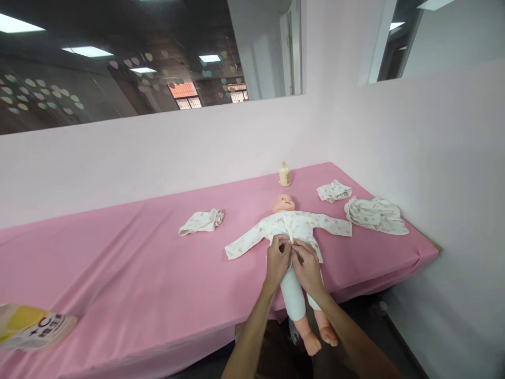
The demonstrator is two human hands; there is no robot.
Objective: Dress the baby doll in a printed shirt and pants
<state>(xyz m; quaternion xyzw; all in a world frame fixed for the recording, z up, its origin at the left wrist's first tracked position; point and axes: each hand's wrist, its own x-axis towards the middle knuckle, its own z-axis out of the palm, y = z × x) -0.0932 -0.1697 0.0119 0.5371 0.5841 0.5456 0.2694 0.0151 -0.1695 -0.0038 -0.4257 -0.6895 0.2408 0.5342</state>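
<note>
A baby doll lies on its back on the pink-covered table, its feet sticking out past the front edge. It wears a white patterned baby shirt with long sleeves spread to both sides, and white trousers. My left hand pinches the shirt's front at the doll's belly. Right beside it, my right hand pinches the same front edge, fingertips nearly touching the left ones. Whatever fastening lies between the fingers is too small to make out.
Folded patterned cloths lie left and right of the doll, with a larger crumpled one by the right wall. A cream bottle stands behind the head. A drink bottle lies at the table's left front.
</note>
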